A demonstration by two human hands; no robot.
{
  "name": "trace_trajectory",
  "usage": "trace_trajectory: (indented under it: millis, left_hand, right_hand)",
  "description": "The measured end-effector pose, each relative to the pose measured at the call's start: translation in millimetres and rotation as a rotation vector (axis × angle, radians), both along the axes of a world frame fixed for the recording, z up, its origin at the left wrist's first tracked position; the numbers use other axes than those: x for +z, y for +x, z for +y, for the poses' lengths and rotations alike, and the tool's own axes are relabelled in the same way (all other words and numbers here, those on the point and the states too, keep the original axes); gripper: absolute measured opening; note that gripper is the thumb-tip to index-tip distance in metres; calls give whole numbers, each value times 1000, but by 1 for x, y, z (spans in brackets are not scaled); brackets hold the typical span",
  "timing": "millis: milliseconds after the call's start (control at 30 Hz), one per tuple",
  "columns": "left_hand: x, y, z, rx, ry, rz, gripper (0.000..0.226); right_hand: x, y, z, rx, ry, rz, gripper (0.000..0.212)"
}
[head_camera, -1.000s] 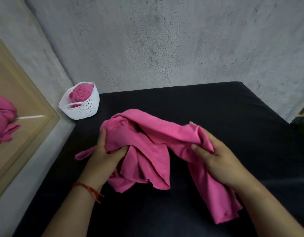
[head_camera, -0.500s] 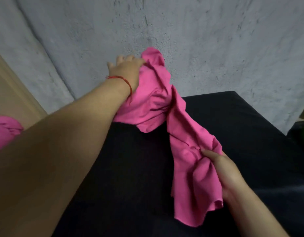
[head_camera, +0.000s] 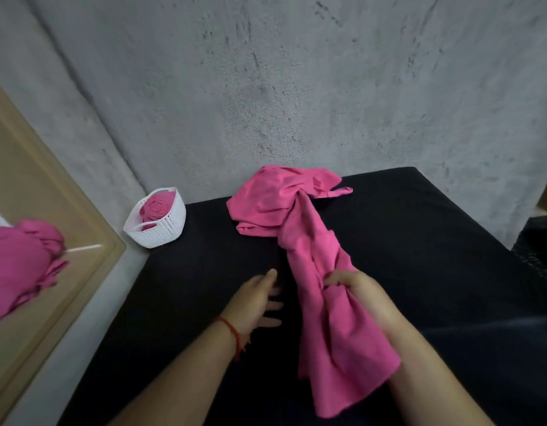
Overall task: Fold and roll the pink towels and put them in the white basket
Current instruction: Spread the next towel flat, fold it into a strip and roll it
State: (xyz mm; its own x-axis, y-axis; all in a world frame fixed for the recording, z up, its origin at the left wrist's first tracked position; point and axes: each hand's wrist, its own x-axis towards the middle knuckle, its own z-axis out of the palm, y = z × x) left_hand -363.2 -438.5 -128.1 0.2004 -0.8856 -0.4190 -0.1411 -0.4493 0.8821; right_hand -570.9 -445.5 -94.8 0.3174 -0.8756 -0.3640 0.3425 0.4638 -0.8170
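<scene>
A pink towel [head_camera: 309, 241] lies stretched and crumpled along the black surface [head_camera: 419, 241], its far end bunched near the wall and its near end draped over my right forearm. My right hand [head_camera: 355, 287] grips the towel's middle. My left hand [head_camera: 259, 302] hovers just left of the towel with straight fingers, holding nothing. At the far left corner stands the white basket [head_camera: 161, 232] with one rolled pink towel [head_camera: 157, 209] inside it.
A grey concrete wall [head_camera: 266, 87] rises right behind the black surface. A wooden-framed ledge [head_camera: 50, 210] at the left carries a heap of pink towels [head_camera: 20, 259]. Something dark sits past the right edge.
My left hand has let go of the towel's far end, which now lies by the wall, and has drawn back to the near middle. My right hand still grips the towel.
</scene>
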Motion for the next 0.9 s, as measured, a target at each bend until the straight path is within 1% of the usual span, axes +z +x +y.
trace_trajectory:
  millis: [67,133,200,233,267,300,333,367,400,433,467,533,567,600,633,667,700,733,800,833,867,900]
  left_hand:
    - [8,-5,11,109,-12,233,46]
    - [19,-3,11,175,-32,407,54]
    - [25,-1,10,139,-25,466,58]
    - [24,1,9,119,-27,454,54]
    - [20,1,8,112,-38,414,46]
    - [14,2,7,113,-71,360,40]
    - [7,4,6,119,-118,278,43]
    - [3,6,4,111,-174,185,44]
    - [3,9,3,84,-231,63,42]
    - [6,12,2,44,-286,-70,41]
    - [12,15,2,-18,-326,-204,41]
    - [23,20,6,-236,-335,-404,42]
    - [29,18,11,-378,-289,-437,41]
    - [36,16,16,-515,-191,-388,39]
    - [43,15,22,-621,-66,-301,38]
    - [50,15,26,-670,45,-263,32]
    - [56,14,28,-671,77,-281,22]
    - [57,17,23,-603,19,-375,19]
    - [52,28,7,-266,-239,-652,28]
    - [48,31,-1,-161,-344,-774,42]
    - [44,30,-8,-171,-372,-867,67]
    - [40,26,-15,-262,-341,-932,93]
  right_hand:
    - [8,-2,4,95,-73,-40,38]
    - [14,-8,10,192,-173,-17,39]
    - [12,-17,14,323,-253,39,32]
    - [10,-24,16,411,-257,41,34]
    - [7,-32,16,506,-260,55,34]
    - [5,-38,14,578,-288,114,34]
    - [2,-42,11,610,-335,227,38]
    - [1,-44,7,596,-370,349,46]
    - [-2,-43,1,548,-379,447,53]
    - [-3,-41,-3,476,-369,513,53]
    - [-5,-37,-6,393,-346,544,48]
    - [-11,-31,-12,245,-295,507,50]
    - [-13,-27,-13,207,-285,472,54]
    - [-14,-23,-13,196,-281,440,56]
    - [-15,-19,-12,204,-281,417,57]
    - [-18,-15,-13,223,-277,402,59]
    - [-23,-12,-12,233,-278,404,64]
    - [-29,-9,-12,237,-285,433,70]
    - [-37,-7,-11,230,-365,562,84]
    - [-38,-6,-10,231,-419,644,91]
    - [-38,-5,-9,237,-465,703,96]
    - [-39,-5,-9,245,-494,736,99]
